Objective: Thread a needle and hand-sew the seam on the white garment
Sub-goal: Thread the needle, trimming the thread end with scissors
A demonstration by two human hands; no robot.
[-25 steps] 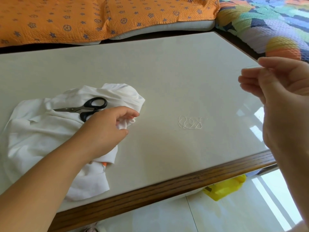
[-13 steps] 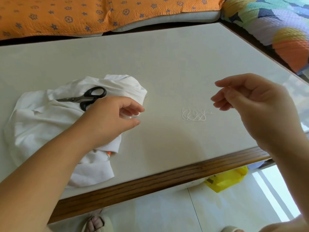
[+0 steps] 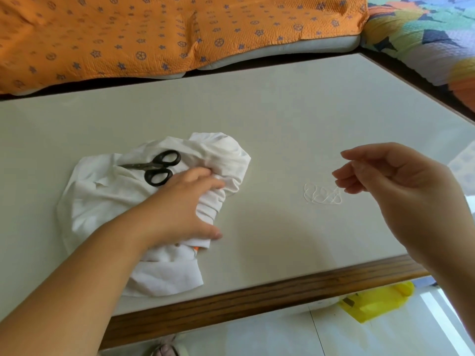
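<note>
My left hand (image 3: pixel 180 209) grips a bunched fold of the white garment (image 3: pixel 102 191), which lies on the table (image 3: pixel 282 111) with scissors (image 3: pixel 154 167) on top. It looks soft and limp, so I'd pinch close by the seam. My right hand (image 3: pixel 401 181) hovers curled above the tangled thread (image 3: pixel 322 195). I cannot tell whether it pinches a needle.

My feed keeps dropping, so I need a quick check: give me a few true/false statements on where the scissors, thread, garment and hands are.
The scissors lie on the white garment. True.
The left hand holds a bunched fold of the garment. True.
The loose thread lies on the garment. False: it lies on the bare table, to the right of the garment.
The right hand holds the scissors. False: it is raised above the table near the thread, apart from the scissors.
</note>
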